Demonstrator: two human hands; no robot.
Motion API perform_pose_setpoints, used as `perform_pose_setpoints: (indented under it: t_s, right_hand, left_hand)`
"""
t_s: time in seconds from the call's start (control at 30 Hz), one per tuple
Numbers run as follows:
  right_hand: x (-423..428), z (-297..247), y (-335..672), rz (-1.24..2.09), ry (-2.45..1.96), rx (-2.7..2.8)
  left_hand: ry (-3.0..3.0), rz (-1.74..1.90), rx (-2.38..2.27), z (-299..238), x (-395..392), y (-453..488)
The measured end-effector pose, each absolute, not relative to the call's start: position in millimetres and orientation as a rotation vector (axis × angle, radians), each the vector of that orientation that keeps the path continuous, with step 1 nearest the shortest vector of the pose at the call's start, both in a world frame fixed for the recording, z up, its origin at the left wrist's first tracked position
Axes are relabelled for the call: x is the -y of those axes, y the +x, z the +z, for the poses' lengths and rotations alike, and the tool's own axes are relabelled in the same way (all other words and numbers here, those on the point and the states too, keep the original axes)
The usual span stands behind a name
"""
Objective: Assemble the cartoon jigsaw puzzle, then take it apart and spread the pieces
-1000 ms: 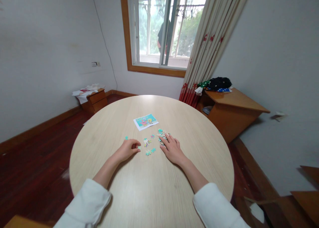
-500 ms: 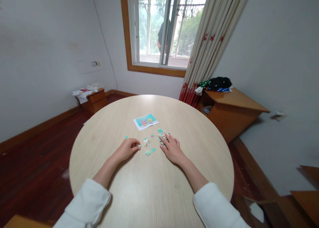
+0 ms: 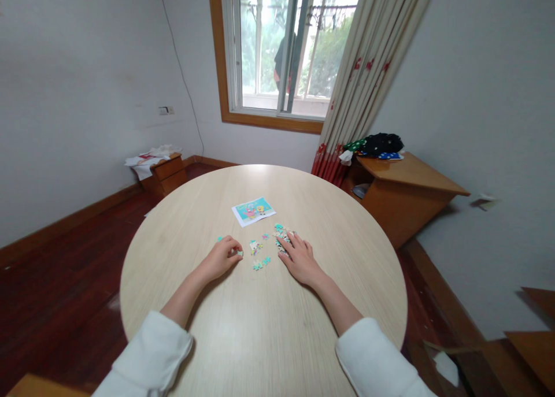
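My left hand (image 3: 222, 257) is closed in a pinch, with a small pale green puzzle piece (image 3: 240, 253) at its fingertips. Just behind its knuckles lies a turquoise puzzle piece (image 3: 219, 239), partly covered. My right hand (image 3: 300, 259) rests with fingers spread over the edge of a pile of puzzle pieces (image 3: 280, 233), hiding part of it. Between the hands are a small cluster of white and yellow pieces (image 3: 255, 248), a pinkish piece (image 3: 265, 236) and a few joined-looking turquoise pieces (image 3: 261, 263).
A printed cartoon picture (image 3: 254, 211) lies beyond the pieces on the round wooden table (image 3: 260, 339). A slanted brown desk (image 3: 411, 174) with clothes on top stands at the right, and a small cabinet (image 3: 167, 174) at the left. A window (image 3: 277, 50) is behind.
My left hand has shifted slightly to the left, the piece still at its fingertips. The right hand stays in nearly the same place on the pile.
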State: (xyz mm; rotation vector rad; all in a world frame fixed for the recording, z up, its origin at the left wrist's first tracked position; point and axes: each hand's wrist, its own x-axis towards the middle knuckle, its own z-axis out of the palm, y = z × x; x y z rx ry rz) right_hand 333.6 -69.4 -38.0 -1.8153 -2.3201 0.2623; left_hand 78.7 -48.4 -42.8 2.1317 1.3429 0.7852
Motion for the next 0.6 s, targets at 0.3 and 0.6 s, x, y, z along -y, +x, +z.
perform_pose_setpoints:
  t_s: [0.3,0.6]
  right_hand:
    - [68.2,-41.6,334.8,0.22,-1.81,2.335]
    - [68.7,-38.5,333.5,0.259,-1.829,2.334]
  left_hand:
    - [1.709,1.03,-1.596,-31.7,36.3,57.6]
    - [1.594,0.895,-1.98,-43.6,22.1,3.4]
